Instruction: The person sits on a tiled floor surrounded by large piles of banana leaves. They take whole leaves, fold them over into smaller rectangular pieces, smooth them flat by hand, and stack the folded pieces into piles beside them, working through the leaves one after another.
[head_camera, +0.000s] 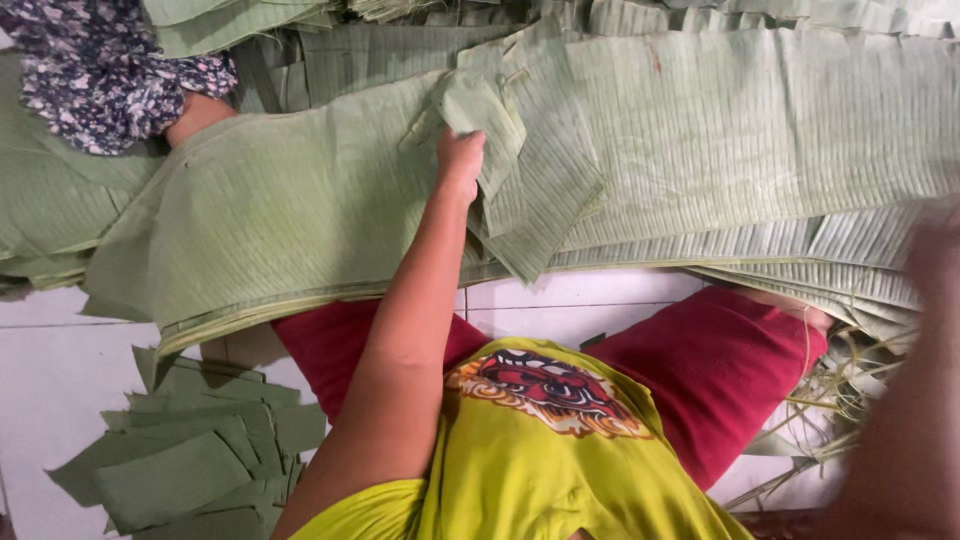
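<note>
My left hand (460, 160) reaches forward over my lap and is closed on the edge of a small banana leaf piece (530, 190). That piece lies on top of a big stack of long green banana leaf sheets (300, 200) spread across the floor in front of me. My right hand (935, 255) is a blur at the right edge, over the ends of the leaf sheets (760, 130); its fingers cannot be made out. My red shorts (720, 360) and yellow shirt (540, 460) fill the lower middle.
A pile of cut leaf rectangles (190, 460) lies on the white tiled floor (60, 370) at lower left. Thin leaf ribs and strips (845, 390) are scattered at lower right. Another person in floral clothing (90, 70) sits at the top left.
</note>
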